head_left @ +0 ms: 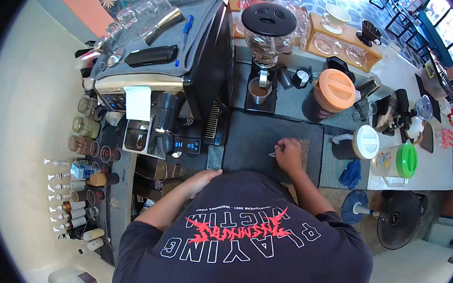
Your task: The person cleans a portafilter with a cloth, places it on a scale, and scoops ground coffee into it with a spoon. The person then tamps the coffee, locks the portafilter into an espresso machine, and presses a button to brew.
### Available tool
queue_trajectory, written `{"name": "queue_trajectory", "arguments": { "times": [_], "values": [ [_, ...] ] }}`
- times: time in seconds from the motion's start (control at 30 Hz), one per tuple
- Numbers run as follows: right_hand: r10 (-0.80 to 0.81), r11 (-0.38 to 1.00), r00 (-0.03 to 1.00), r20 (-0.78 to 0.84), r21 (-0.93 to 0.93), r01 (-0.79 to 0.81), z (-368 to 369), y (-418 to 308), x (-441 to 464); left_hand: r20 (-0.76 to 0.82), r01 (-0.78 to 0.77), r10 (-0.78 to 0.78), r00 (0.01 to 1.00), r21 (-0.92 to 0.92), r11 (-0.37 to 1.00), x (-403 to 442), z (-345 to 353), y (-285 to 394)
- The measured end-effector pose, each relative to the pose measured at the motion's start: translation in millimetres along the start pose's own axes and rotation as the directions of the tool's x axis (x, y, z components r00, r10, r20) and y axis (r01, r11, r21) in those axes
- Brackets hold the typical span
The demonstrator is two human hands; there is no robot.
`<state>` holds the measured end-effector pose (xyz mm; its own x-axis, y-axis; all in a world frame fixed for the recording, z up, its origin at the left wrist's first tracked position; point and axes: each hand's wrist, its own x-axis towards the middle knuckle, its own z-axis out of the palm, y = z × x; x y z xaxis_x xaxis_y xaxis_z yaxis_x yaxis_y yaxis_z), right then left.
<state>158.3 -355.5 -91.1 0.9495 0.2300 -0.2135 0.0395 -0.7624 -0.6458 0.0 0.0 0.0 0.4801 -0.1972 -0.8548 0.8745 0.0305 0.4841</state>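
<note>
My right hand is closed over the dark mat, and a small pale bit of something shows beside its fingers; I cannot make out what it is. A brown woven patch lies just right of that hand. My left hand rests low by the counter's front edge, its fingertips near the mat's lower left corner, fingers partly hidden. Beyond the mat stands the coffee grinder, with a metal cup of brown grounds under its spout. Left of the mat, a scale shows lit blue digits.
The espresso machine stands at the left with glasses and a cloth on top. Jugs with an orange lid, a white lid and a green lid stand right. A blue cloth hangs at the edge; a fan is below.
</note>
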Motion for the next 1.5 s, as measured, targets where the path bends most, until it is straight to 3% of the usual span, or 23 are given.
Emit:
{"name": "queue_trajectory", "arguments": {
  "times": [0.1, 0.2, 0.23, 0.3, 0.4, 0.5, 0.67, 0.7, 0.77, 0.83, 0.9, 1.03, 1.1, 1.17, 1.2, 1.3, 1.43, 1.5],
  "values": [
    [-0.098, 0.994, 0.989, -0.112, -0.058, 0.092, 11.5, -24.0, -15.2, -0.053, -0.104, 0.103, 0.993, -0.01, 0.995, 2.9, -19.4, -10.8],
    [-0.197, 0.973, 0.956, -0.216, -0.163, 0.163, 48.3, -35.7, -22.9, -0.126, -0.11, 0.119, 0.985, 0.081, 0.991, 20.0, -51.1, -28.0],
    [-0.189, 0.964, 0.957, -0.22, -0.229, 0.137, 58.7, -39.2, -23.2, -0.154, -0.18, 0.199, 0.968, 0.131, 0.975, 33.2, -65.2, -41.6],
    [-0.189, 0.939, 0.957, -0.219, -0.326, 0.111, 69.3, -43.0, -25.8, -0.199, -0.291, 0.403, 0.893, 0.427, 0.856, 54.7, -92.3, -63.3],
    [-0.212, 0.911, 0.952, -0.219, -0.397, 0.112, 76.5, -41.6, -30.1, -0.328, -0.223, 0.451, 0.83, 0.546, 0.807, 42.7, -106.5, -61.0],
    [-0.232, 0.898, 0.939, -0.254, -0.426, 0.107, 79.4, -40.5, -30.6, -0.413, -0.059, 0.226, 0.882, 0.38, 0.923, 38.9, -135.7, -61.1],
    [-0.179, 0.916, 0.929, -0.323, -0.401, 0.037, 83.8, -54.6, -27.9, -0.534, -0.304, 0.478, 0.697, 0.383, 0.872, 65.5, -195.7, -92.1],
    [-0.14, 0.915, 0.935, -0.325, -0.404, -0.004, 81.9, -61.2, -24.9, -0.557, -0.203, 0.404, 0.725, 0.388, 0.899, 42.8, -192.7, -73.6],
    [-0.065, 0.908, 0.949, -0.31, -0.413, -0.072, 76.0, -77.4, -12.3, -0.572, -0.136, 0.465, 0.676, 0.524, 0.841, 9.9, -196.6, -46.3],
    [-0.051, 0.946, 0.923, -0.381, -0.314, -0.077, 77.9, -80.8, 6.7, -0.576, -0.186, 0.624, 0.528, 0.639, 0.747, -23.7, -197.7, -21.0],
    [-0.082, 0.997, 0.839, -0.539, -0.04, 0.072, 81.7, -70.0, 35.2, -0.605, -0.326, 0.725, 0.33, 0.647, 0.689, -68.7, -184.0, 15.7],
    [0.044, 0.999, 0.756, -0.653, 0.011, -0.048, 77.7, -60.1, 84.3, -0.577, -0.651, 0.802, -0.154, 0.67, 0.357, -103.4, -179.4, 69.4],
    [0.128, 0.991, 0.756, -0.642, 0.054, -0.122, 78.1, -67.0, 102.0, -0.467, -0.54, 0.82, -0.332, 0.806, 0.24, -125.5, -173.2, 101.0],
    [0.236, 0.97, 0.777, -0.584, 0.087, -0.229, 79.9, -75.1, 106.7, -0.415, -0.559, 0.863, -0.287, 0.804, 0.2, -141.8, -172.3, 129.8],
    [0.211, 0.969, 0.805, -0.554, 0.012, -0.246, 84.9, -75.1, 103.1, -0.385, -0.573, 0.884, -0.263, 0.8, 0.178, -143.9, -171.5, 137.1],
    [-0.033, 0.958, 0.786, -0.617, -0.245, -0.152, 102.4, -72.7, 84.4, -0.418, -0.761, 0.881, -0.221, 0.639, 0.113, -124.5, -170.1, 148.5],
    [0.031, 0.963, 0.805, -0.593, -0.199, -0.183, 100.9, -75.3, 84.1, -0.425, -0.788, 0.889, -0.17, 0.6, 0.136, -120.1, -172.7, 149.5],
    [0.074, 0.951, 0.816, -0.573, -0.205, -0.23, 100.1, -76.7, 83.1, -0.435, -0.764, 0.873, -0.221, 0.633, 0.122, -119.1, -165.9, 151.3]
  ]
}}
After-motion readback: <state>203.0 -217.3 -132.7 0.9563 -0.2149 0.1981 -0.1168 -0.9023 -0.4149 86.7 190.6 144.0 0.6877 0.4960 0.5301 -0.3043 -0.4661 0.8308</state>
